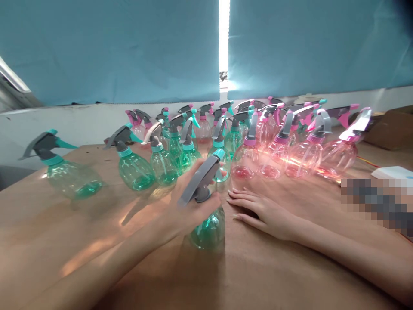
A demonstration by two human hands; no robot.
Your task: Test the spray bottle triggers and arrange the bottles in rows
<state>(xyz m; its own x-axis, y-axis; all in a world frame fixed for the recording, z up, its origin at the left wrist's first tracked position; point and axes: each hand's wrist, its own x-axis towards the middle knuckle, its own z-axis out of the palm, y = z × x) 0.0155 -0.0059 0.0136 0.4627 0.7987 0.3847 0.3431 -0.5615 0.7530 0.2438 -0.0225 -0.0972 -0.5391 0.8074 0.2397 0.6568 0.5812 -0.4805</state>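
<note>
My left hand (pixel 190 202) is wrapped round the neck of a green spray bottle (pixel 208 230) with a grey trigger head (pixel 201 178). The bottle stands upright on the brown table (pixel 97 254), near the front middle. My right hand (pixel 258 209) lies flat on the table just right of this bottle, with fingers stretched out and pointing left, holding nothing. Behind both hands stand several green spray bottles (pixel 135 170) and, to their right, several pink spray bottles (pixel 306 155).
One green bottle (pixel 69 176) stands alone at the far left. A white box (pixel 392 173) and a brown carton (pixel 392 127) sit at the right edge. Blue blinds (pixel 129 47) cover the window behind, above a white sill.
</note>
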